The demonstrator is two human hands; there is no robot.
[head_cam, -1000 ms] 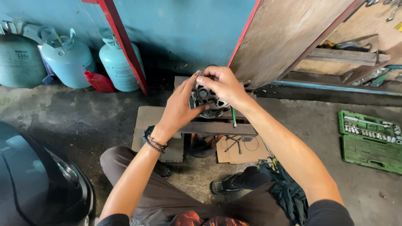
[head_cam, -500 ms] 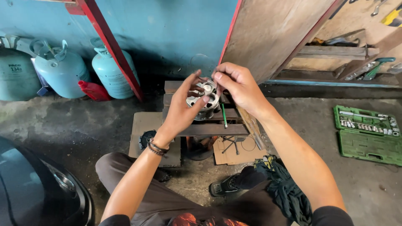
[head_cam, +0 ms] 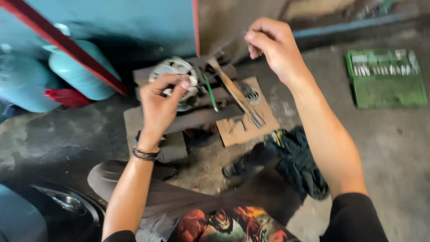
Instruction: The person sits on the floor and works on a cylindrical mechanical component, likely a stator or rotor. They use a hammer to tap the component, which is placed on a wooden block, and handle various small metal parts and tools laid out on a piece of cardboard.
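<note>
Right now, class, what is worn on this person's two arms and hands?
Both hands are bare, without gloves. The left hand has dark braided bands at its wrist. The right hand has a bare wrist. Short black sleeves end near the shoulders, leaving the forearms uncovered.

Open green rectangular plastic tool-set case (head_cam: 386,79), pale bits in rows; flat brown cardboard sheet (head_cam: 244,123) well left of it.

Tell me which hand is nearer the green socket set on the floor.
Right. The right hand is raised just left of the green socket set; the left hand grips the round metal part, farther away.
</note>
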